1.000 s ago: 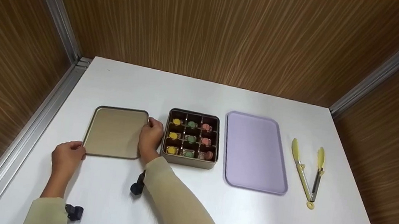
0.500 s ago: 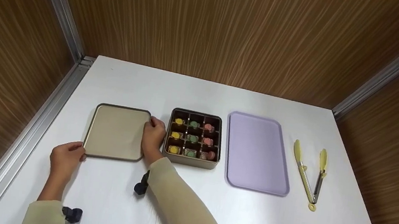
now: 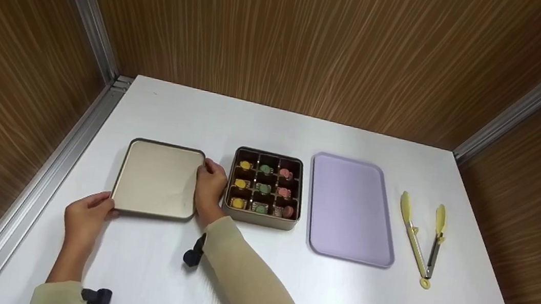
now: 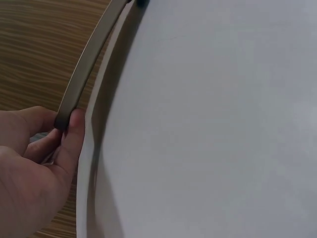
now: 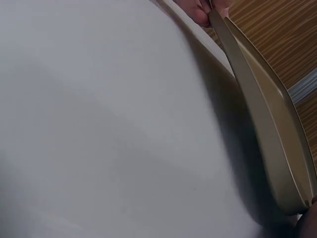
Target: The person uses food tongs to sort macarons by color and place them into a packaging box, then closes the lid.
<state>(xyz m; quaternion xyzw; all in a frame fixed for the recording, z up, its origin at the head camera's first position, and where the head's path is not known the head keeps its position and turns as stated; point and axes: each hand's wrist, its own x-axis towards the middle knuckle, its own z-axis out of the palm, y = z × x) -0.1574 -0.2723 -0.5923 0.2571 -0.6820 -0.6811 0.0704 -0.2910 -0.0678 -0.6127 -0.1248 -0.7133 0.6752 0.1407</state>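
Note:
A gold-coloured square tin lid (image 3: pixel 158 179), hollow side up, is held between both hands at the left of the table. My left hand (image 3: pixel 84 219) pinches its near left corner between thumb and fingers; the left wrist view shows that grip on the lid's rim (image 4: pixel 84 64) from the side. Along the right edge, my right hand (image 3: pixel 209 186) grips the rim. In the right wrist view the lid's side wall (image 5: pixel 252 109) stands over a dark shadow on the table. Just right of that hand sits the open tin box (image 3: pixel 262 219), its dark divided insert holding small round yellow, green and pink sweets.
A lilac tray (image 3: pixel 351 208) lies right of the tin box. Farther right are yellow-tipped tongs (image 3: pixel 413 247), spread apart. Wood-grain panels (image 3: pixel 284 40) close in the white table (image 3: pixel 255 274) at the back and both sides.
The lid has risen and tilted slightly in both hands, its inside now looking paler. The whole head view has shifted a little. Box, tray and tongs keep their places on the table.

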